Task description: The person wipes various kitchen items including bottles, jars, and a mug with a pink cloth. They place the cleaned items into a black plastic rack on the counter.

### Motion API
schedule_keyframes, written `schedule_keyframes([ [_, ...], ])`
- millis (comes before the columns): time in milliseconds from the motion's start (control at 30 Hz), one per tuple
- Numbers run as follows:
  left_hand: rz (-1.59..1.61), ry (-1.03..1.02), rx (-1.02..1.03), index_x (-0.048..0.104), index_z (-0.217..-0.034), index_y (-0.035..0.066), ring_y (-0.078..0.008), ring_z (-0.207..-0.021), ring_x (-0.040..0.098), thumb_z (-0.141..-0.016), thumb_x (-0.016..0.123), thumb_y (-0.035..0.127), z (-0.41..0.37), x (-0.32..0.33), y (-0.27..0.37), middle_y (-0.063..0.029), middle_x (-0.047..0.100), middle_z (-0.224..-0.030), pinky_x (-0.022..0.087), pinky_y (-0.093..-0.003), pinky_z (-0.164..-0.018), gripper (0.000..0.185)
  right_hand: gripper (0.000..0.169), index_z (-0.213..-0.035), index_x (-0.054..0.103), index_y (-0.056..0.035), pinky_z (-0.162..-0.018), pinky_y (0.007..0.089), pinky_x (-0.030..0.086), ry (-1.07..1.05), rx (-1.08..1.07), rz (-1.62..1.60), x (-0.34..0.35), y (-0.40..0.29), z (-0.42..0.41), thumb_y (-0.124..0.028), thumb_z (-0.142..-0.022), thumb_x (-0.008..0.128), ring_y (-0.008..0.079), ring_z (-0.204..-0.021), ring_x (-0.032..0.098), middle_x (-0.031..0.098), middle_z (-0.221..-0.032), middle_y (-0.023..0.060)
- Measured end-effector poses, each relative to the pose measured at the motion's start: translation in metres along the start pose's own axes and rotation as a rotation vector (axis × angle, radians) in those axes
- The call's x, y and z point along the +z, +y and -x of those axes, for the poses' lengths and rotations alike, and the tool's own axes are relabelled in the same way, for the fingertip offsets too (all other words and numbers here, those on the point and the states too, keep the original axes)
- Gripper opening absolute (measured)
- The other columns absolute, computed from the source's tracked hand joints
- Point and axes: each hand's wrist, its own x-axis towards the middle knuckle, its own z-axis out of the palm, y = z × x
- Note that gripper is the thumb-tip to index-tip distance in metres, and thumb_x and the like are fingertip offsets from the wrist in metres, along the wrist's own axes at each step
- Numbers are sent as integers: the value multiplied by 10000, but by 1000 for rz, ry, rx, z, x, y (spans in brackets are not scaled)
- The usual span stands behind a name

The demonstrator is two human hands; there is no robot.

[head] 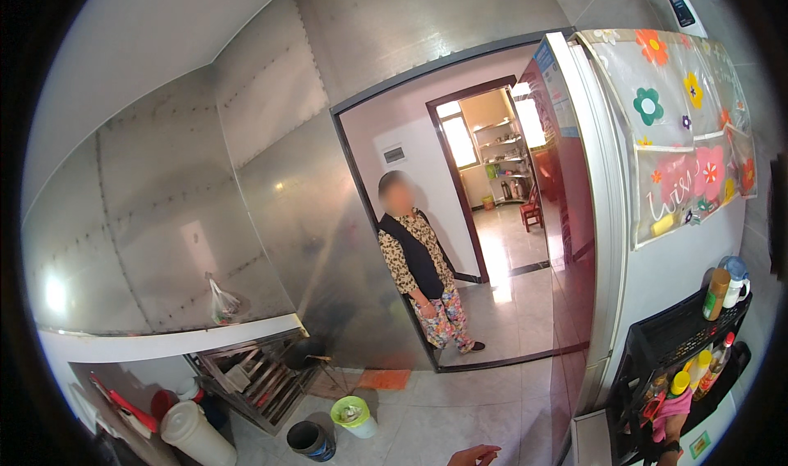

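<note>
My right hand (677, 406), with a dark band at the wrist, reaches to the black rack (680, 324) at the lower right. A pink cloth (663, 426) is in its grip. Close above it are the yellow cap of a bottle (679, 382), a second yellow-topped bottle (699, 367) and a red-capped sauce bottle (720, 367). Whether the fingers also touch a bottle is hidden. My left hand (474, 455) shows only partly at the bottom edge, over the tiled floor, with slightly parted fingers and nothing visible in them.
A refrigerator (695, 238) under a flowered cover stands beside the rack. A person (425, 263) stands in the doorway. On the floor are a dark bucket (311, 442), a lime-lined bin (354, 418), a lidded white bin (197, 432) and a slatted wooden crate (246, 380).
</note>
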Motion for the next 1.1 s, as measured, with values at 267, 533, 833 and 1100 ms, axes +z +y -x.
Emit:
schedule_keyframes([
  [267, 12, 9, 55, 656, -974, 57, -219, -693, 631, -835, 618, 126, -2, 0, 3, -104, 659, -872, 509, -304, -603, 160, 249, -1051, 546, -35, -793, 308, 450, 6, 12, 11, -4, 0, 4, -173, -844, 560, 168, -917, 554, 588, -1006, 64],
  [533, -61, -12, 105, 650, -973, 61, -242, -706, 635, -839, 609, 131, -7, -2, 8, -105, 657, -877, 509, -318, -600, 157, 232, -1035, 554, -35, -784, 308, 451, -2, 15, 14, -5, 2, 2, -178, -853, 545, 166, -907, 554, 590, -996, 62],
  [833, -89, -2, 43, 650, -974, 78, -257, -730, 633, -844, 593, 147, -6, -6, 24, -96, 656, -882, 513, -333, -633, 158, 218, -1018, 562, -35, -774, 308, 452, -5, -3, 0, -13, 17, -5, -184, -863, 529, 164, -896, 554, 591, -984, 60],
  [1100, -152, -94, -65, 641, -1032, 109, -256, -766, 622, -866, 579, 168, 0, -13, 18, -99, 646, -903, 490, -320, -652, 187, 211, -1003, 569, -34, -766, 307, 453, -49, 13, 16, -28, 31, -17, -190, -872, 514, 162, -886, 554, 592, -974, 58],
])
